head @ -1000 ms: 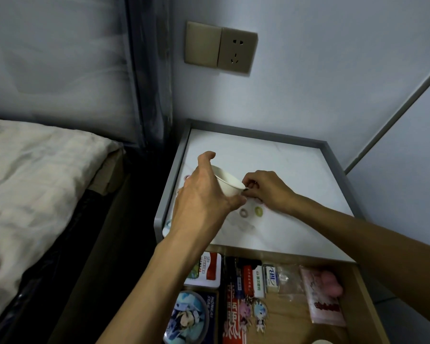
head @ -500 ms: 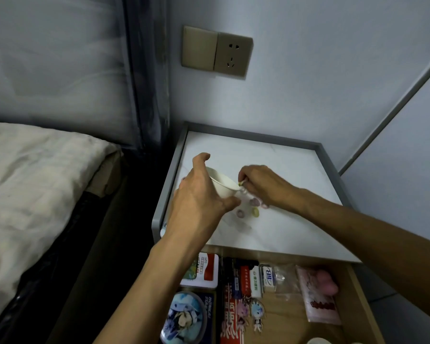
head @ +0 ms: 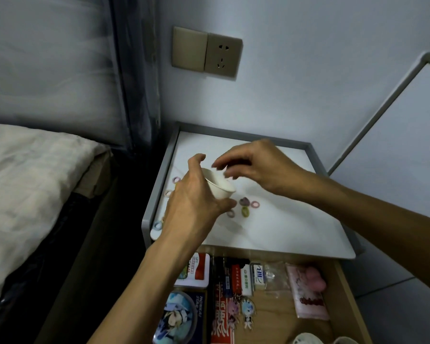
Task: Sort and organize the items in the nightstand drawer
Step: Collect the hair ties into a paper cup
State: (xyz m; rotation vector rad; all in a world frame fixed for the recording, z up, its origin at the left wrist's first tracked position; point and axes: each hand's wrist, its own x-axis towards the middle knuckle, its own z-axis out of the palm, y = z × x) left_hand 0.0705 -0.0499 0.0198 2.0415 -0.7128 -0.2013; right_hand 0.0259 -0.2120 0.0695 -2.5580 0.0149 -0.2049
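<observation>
Risen from the nightstand top (head: 283, 219), the right hand (head: 256, 167) now hangs just above the white cup (head: 220, 187). Its fingers are blurred, so I cannot tell if they pinch a ring. The left hand (head: 196, 204) grips the cup tilted, probably to receive the hair rings (head: 245, 211) lying beside it.

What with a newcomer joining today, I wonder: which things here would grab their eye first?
The left hand grips a small white cup above the nightstand top, with the right hand hovering over its rim. Coloured rings lie scattered on the top beside them. Below, the open drawer holds boxes, keychains and a pink packet.
</observation>
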